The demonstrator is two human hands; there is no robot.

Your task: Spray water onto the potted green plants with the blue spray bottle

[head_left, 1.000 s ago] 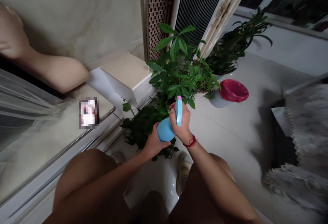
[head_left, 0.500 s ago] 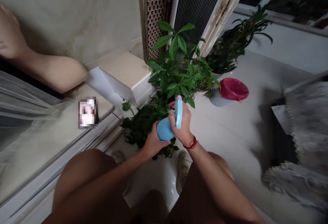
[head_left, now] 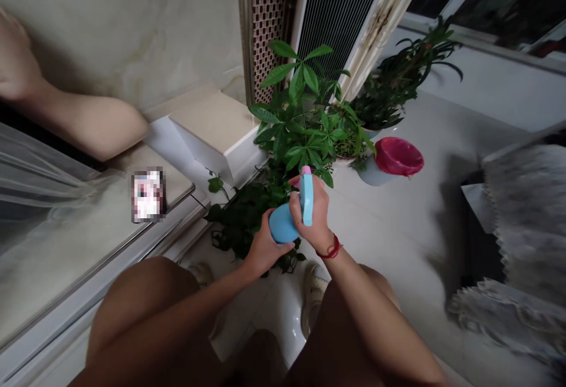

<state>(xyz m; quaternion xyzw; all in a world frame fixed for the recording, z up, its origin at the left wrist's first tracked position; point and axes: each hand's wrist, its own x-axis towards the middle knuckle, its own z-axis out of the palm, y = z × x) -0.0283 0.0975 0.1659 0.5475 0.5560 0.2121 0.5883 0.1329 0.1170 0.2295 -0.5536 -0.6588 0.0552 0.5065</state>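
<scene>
I hold a light blue spray bottle [head_left: 283, 225] with a pink nozzle tip in both hands above my knees. My left hand [head_left: 264, 249] cups the round body from below, fingers closed round it. My right hand [head_left: 315, 213], with a red string at the wrist, grips the spray head, fingers wrapped over it. The nozzle points at a green broad-leaved potted plant [head_left: 300, 121] just beyond. A low dark trailing plant [head_left: 241, 216] sits on the floor under the bottle.
A third plant with narrow leaves [head_left: 398, 86] stands at the back right. A pink-lined bin [head_left: 395, 160] sits beside it. A glass-topped table [head_left: 66, 245] lies left, with another person's arm [head_left: 75, 118] resting there. Lace cloth [head_left: 522, 245] hangs right.
The view has drifted slightly; the bottle and both hands sit a little lower and left in the picture. The grip is unchanged.
</scene>
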